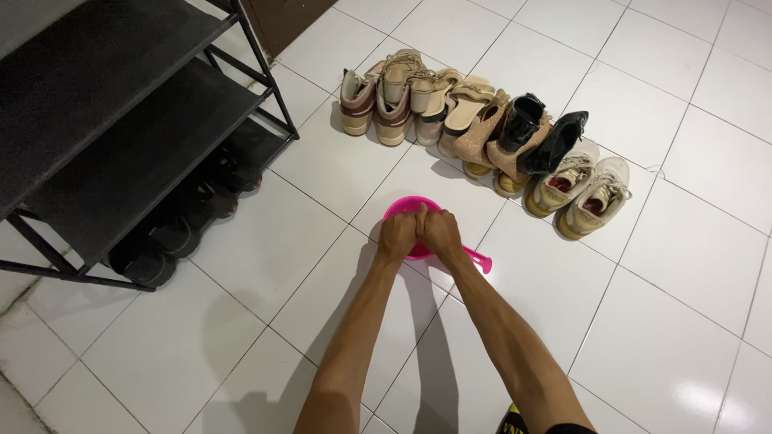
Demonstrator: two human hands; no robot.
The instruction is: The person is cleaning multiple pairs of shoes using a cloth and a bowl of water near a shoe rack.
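Note:
A pink plastic dipper with a short handle sits on the white tiled floor. Both my hands are held together over its bowl. My left hand and my right hand are closed into fists, pressed against each other. Whatever they grip is hidden between the fingers. A row of shoes lies just beyond the dipper: tan wedges, beige sandals, black heels and a pair of worn white sneakers.
A black metal shoe rack stands at the left, with dark shoes on its lowest shelf. White floor tiles spread to the right and in front.

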